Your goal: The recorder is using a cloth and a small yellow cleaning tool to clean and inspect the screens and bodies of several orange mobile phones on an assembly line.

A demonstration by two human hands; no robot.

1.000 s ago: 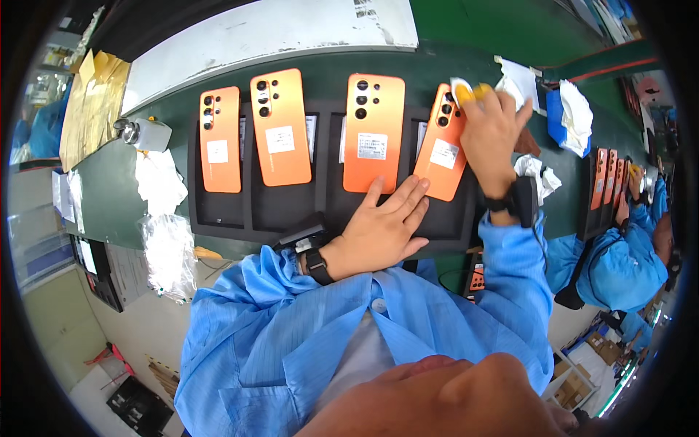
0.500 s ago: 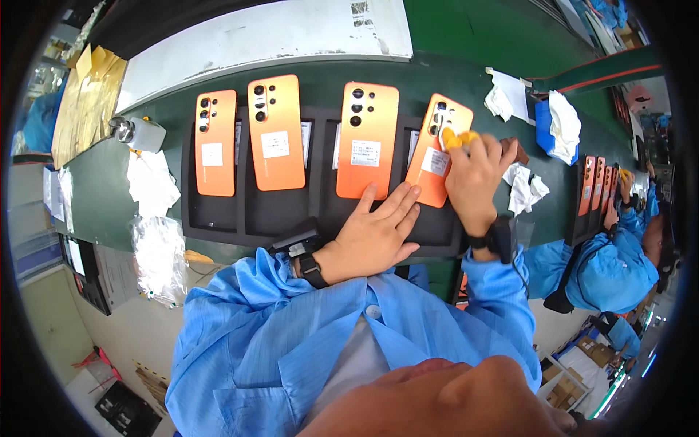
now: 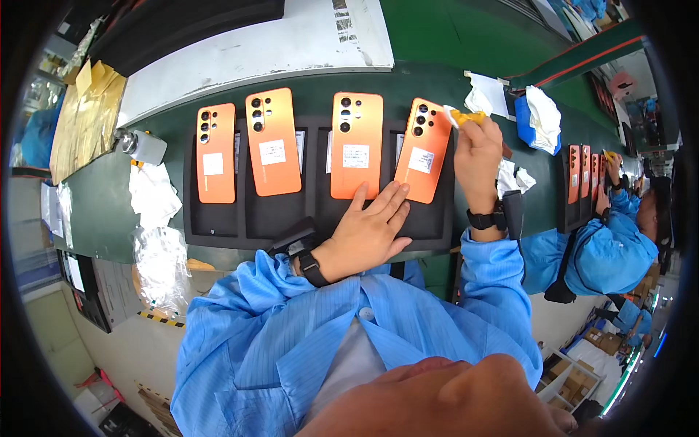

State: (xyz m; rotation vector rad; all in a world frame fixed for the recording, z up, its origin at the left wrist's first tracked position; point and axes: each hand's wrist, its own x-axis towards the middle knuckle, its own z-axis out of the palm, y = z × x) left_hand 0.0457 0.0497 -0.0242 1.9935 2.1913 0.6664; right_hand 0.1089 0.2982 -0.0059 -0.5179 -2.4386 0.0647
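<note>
My right hand is raised at the upper right corner of the rightmost orange phone, pinching a small white wipe. Yellow covers that look like finger cots show at its fingertips. That phone lies tilted, back up, with camera lenses and a white label. My left hand lies palm down with fingers spread, its fingertips on the phone's lower edge and close to the third phone. Two more orange phones, one beside the other, lie to the left. All rest over a black compartmented tray.
Left of the tray stand a whitish bottle with a metal top, crumpled white wipes and a clear plastic bag. A blue box with white cloths and another wipe lie right. A co-worker works beyond.
My right hand has lifted off the rightmost phone's back and moved up with the wipe, uncovering the label and lenses. My left hand stays on the phone's lower edge.
</note>
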